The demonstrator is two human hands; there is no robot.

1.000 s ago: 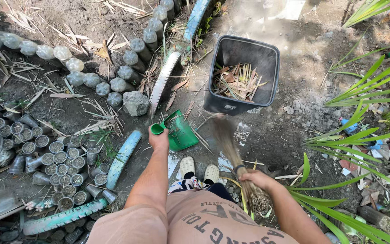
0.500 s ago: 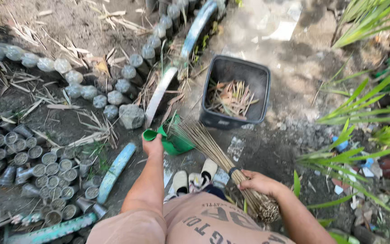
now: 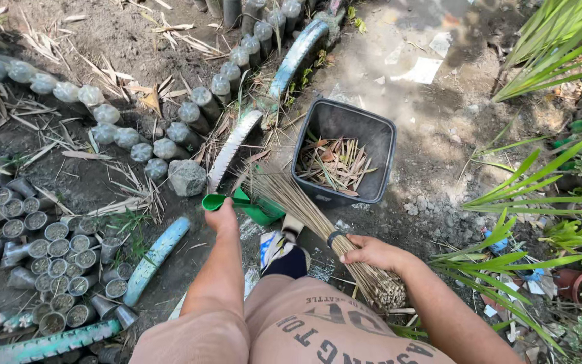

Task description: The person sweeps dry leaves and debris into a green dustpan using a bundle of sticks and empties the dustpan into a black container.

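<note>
My left hand [image 3: 222, 217] grips the handle of a green dustpan [image 3: 249, 206] held low over the dirt, just left of my shoe [image 3: 279, 246]. My right hand [image 3: 366, 253] is closed around the bound end of a stick broom [image 3: 304, 204]. Its bristles fan up and to the left, with the tips reaching the dustpan. A black square bin [image 3: 345, 152] stands on the ground just beyond the broom, with dry leaves and strips inside it.
Rows of upturned bottles [image 3: 129, 138] edge the garden beds at left and top. A stone [image 3: 186, 177] lies near the dustpan. Painted tyre pieces [image 3: 154, 257] border the soil. Green long-leaved plants [image 3: 527, 222] crowd the right side. Dry leaves litter the dirt.
The broom has swung from my lower right up and left, so its bristles now meet the dustpan. My left hand with the dustpan stays beside the bin. The view has shifted slightly.
</note>
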